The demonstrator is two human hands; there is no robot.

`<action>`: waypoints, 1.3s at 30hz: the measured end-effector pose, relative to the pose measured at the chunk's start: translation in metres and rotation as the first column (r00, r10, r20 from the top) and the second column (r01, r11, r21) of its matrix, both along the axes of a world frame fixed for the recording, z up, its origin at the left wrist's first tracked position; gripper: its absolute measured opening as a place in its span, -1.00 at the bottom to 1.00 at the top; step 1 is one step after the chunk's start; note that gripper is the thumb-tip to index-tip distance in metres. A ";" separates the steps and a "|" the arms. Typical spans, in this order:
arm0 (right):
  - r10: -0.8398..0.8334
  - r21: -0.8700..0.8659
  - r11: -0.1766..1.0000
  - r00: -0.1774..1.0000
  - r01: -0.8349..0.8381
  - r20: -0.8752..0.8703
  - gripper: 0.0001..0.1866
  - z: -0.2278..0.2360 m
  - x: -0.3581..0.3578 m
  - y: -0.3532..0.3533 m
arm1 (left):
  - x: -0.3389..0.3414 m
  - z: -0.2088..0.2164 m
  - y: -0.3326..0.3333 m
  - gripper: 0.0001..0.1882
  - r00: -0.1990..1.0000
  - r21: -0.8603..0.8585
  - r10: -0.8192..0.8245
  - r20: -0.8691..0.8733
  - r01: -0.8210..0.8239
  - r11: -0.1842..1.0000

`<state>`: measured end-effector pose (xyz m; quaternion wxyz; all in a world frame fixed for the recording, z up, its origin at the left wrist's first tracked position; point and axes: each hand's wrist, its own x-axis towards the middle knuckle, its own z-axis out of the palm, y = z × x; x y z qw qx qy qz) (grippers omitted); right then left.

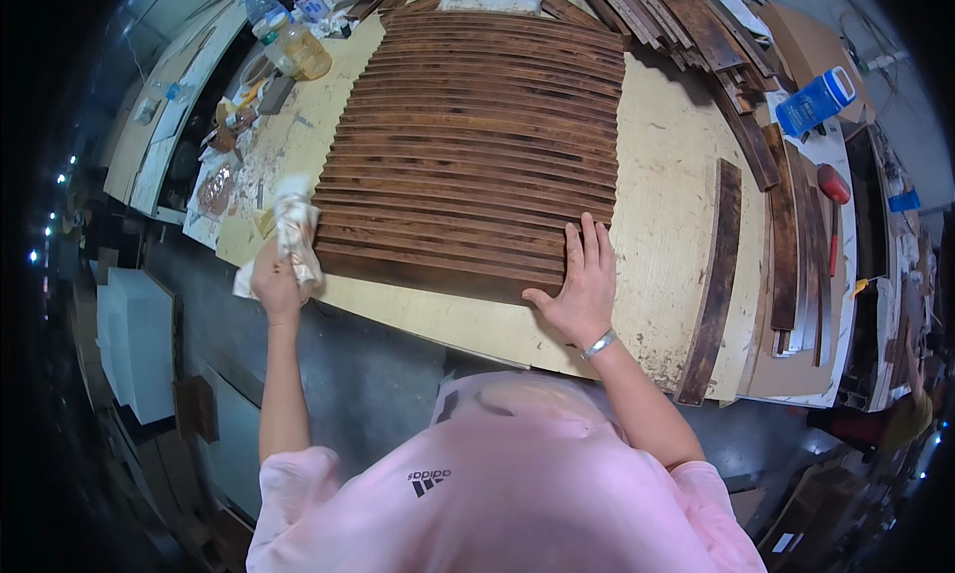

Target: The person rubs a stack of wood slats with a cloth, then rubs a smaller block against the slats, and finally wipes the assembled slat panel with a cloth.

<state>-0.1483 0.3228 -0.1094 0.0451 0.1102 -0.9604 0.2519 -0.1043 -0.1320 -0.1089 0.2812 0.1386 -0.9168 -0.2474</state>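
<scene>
A dark brown slatted wooden panel (473, 145), its many ridges running left to right, lies on the pale worktable (667, 175) in front of me. My left hand (276, 280) grips a crumpled, brown-stained white cloth (298, 230) at the panel's near left corner. The cloth appears to touch the left edge there; its underside is hidden. At the opposite near corner, my right hand (582, 289) lies with fingers stretched over the slat ends and thumb against the front edge. It holds nothing, and a silvery band circles that wrist.
Bottles (303, 54) and clutter stand at the back left. Loose dark wooden strips (667, 21) pile up at the far right. A single strip (711, 285) lies right of my arm, near more boards, a blue container (816, 100) and a red-headed tool (833, 185).
</scene>
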 end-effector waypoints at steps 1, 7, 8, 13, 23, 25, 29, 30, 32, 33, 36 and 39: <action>-0.003 0.031 1.000 0.999 0.002 0.046 0.16 0.008 -0.001 -0.002 | -0.008 0.010 0.005 -0.70 0.995 0.281 -0.096 0.010 0.090 0.956; 0.018 0.179 0.983 0.994 -0.037 0.106 0.18 0.012 -0.013 0.000 | -0.078 0.027 0.237 -0.28 0.721 0.155 -0.469 0.510 0.459 0.875; 0.049 0.167 0.984 0.993 -0.066 0.104 0.19 0.015 -0.014 -0.004 | -0.069 0.006 0.257 -0.25 0.700 -0.005 -0.520 0.489 0.598 0.801; 0.044 0.100 0.994 0.995 -0.052 0.086 0.26 0.008 -0.013 0.003 | -0.067 -0.004 0.231 -0.38 0.611 -0.220 -0.608 0.507 0.774 0.594; 0.027 0.079 0.996 0.997 -0.033 0.071 0.33 0.011 -0.015 -0.001 | -0.089 0.033 0.049 -0.46 0.951 0.640 -0.198 0.238 0.000 0.769; 0.038 0.083 0.996 0.996 -0.044 0.080 0.33 0.016 -0.016 -0.005 | -0.060 0.005 0.089 -0.48 0.911 -0.003 -0.376 0.170 0.382 0.924; 0.048 0.075 0.996 0.998 -0.051 0.034 0.36 0.013 -0.015 -0.004 | -0.033 0.021 0.096 -0.58 0.935 -0.140 -0.325 -0.138 0.307 0.941; 0.051 0.077 0.996 0.999 -0.051 0.009 0.37 0.011 -0.015 -0.003 | -0.028 0.022 0.081 -0.67 0.999 0.242 -0.020 -0.029 0.026 0.970; 0.057 0.074 0.996 0.997 -0.054 -0.042 0.39 0.006 -0.016 -0.003 | -0.024 0.026 0.029 -0.74 0.992 0.557 0.121 -0.047 -0.075 0.827; 0.066 0.083 0.995 0.997 -0.064 -0.027 0.39 0.006 -0.016 -0.005 | -0.016 0.010 -0.007 -0.75 0.989 0.577 0.143 0.024 -0.131 0.806; 0.067 0.115 0.991 0.998 -0.068 0.012 0.41 0.009 -0.016 -0.007 | -0.028 -0.014 -0.059 -0.74 0.964 0.654 0.228 0.133 -0.259 0.711; 0.005 0.201 0.979 0.987 -0.037 0.159 0.39 0.021 -0.018 -0.012 | -0.089 -0.009 -0.064 -0.73 0.938 0.735 0.333 -0.091 -0.163 0.659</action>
